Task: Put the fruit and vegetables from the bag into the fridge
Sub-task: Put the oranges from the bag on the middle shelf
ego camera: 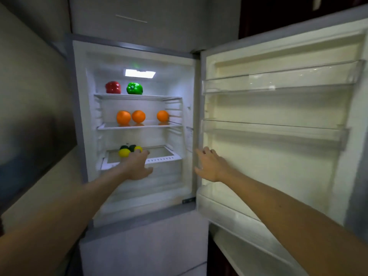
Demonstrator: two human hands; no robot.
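Note:
The fridge (83, 116) stands open in front of me. Its top shelf holds a red pepper (113, 87) and a green pepper (134, 88). Three oranges (123, 117) sit on the middle shelf. On the lower shelf lie two lemons (124, 153) and dark green fruit (131, 147). My left hand (137, 166) reaches to that shelf's front edge just right of the lemons, fingers spread, nothing in it. My right hand (210, 166) is open against the inner side of the fridge door (278, 156), near the hinge. No bag is in view.
The door swings out to the right with three clear door bins (278, 82), all without contents. A grey wall (29, 96) runs close along the left side. Below the open compartment is a closed white drawer front (143, 246).

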